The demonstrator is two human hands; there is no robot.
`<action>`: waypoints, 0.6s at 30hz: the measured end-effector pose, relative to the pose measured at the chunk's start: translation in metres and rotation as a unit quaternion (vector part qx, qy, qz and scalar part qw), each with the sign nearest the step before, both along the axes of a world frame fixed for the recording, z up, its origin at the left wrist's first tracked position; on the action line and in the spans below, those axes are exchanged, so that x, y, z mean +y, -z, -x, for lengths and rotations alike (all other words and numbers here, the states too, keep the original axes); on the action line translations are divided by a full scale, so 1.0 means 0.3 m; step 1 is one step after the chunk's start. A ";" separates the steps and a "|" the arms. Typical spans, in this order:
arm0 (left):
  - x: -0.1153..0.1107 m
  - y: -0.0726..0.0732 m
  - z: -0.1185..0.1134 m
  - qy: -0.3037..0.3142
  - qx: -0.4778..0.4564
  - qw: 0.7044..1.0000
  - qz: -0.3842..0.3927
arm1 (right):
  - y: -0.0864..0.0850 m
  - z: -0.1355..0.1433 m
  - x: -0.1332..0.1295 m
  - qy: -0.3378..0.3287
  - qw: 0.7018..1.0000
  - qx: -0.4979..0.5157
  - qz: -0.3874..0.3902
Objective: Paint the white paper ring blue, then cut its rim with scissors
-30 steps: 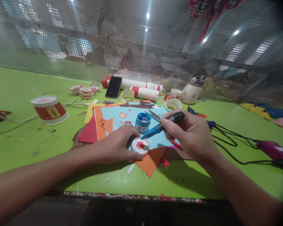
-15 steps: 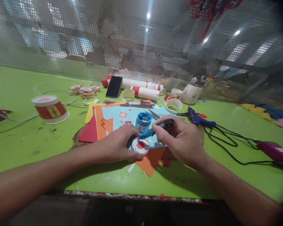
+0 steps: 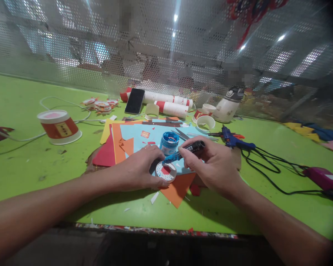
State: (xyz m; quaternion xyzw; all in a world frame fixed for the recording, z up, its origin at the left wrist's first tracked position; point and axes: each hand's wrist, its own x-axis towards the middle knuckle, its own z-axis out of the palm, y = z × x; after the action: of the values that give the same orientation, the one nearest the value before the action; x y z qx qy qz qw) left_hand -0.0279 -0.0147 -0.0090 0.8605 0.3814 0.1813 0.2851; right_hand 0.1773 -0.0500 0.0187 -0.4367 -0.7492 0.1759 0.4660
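Observation:
My left hand [image 3: 143,166] is closed on the edge of a small round white disc [image 3: 170,176], thumb at its near rim. The disc has a red centre and blue dots around it. In my right hand [image 3: 213,164] is a black marker pen [image 3: 194,146], its front end smeared with blue paint and pointing down-left at the disc's far edge. Whether the tip touches the disc, I cannot tell. Just behind the disc stands an open jar of blue paint [image 3: 169,149]. Sheets of light blue paper [image 3: 133,129] and an orange piece [image 3: 177,190] lie underneath.
A red and white paper cup [image 3: 61,127] sits upside down at left. Behind the papers are a phone [image 3: 135,101], white cup tubes [image 3: 172,109] and a bottle [image 3: 228,105]. Scissors [image 3: 182,133] lie beside the jar. A blue glue gun [image 3: 234,139] with black cords rests at right.
The view has shifted very slightly. Both hands, the disc and the marker pen keep nearly the same positions; more blue dots seem visible on the disc.

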 end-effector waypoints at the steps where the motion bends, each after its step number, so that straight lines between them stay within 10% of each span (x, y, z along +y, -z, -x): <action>1: 0.000 0.001 0.000 -0.001 0.000 1.000 -0.002 | 0.000 0.000 0.000 0.001 1.000 -0.002 0.000; 18: 0.005 0.004 0.001 -0.001 0.002 1.000 0.010 | -0.014 0.013 -0.012 0.027 0.999 -0.030 -0.016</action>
State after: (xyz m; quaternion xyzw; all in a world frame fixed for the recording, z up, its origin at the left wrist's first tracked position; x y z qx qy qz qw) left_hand -0.0280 -0.0132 -0.0101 0.8576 0.3846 0.1761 0.2927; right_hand 0.1732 -0.0538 0.0230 -0.4539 -0.7537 0.1380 0.4549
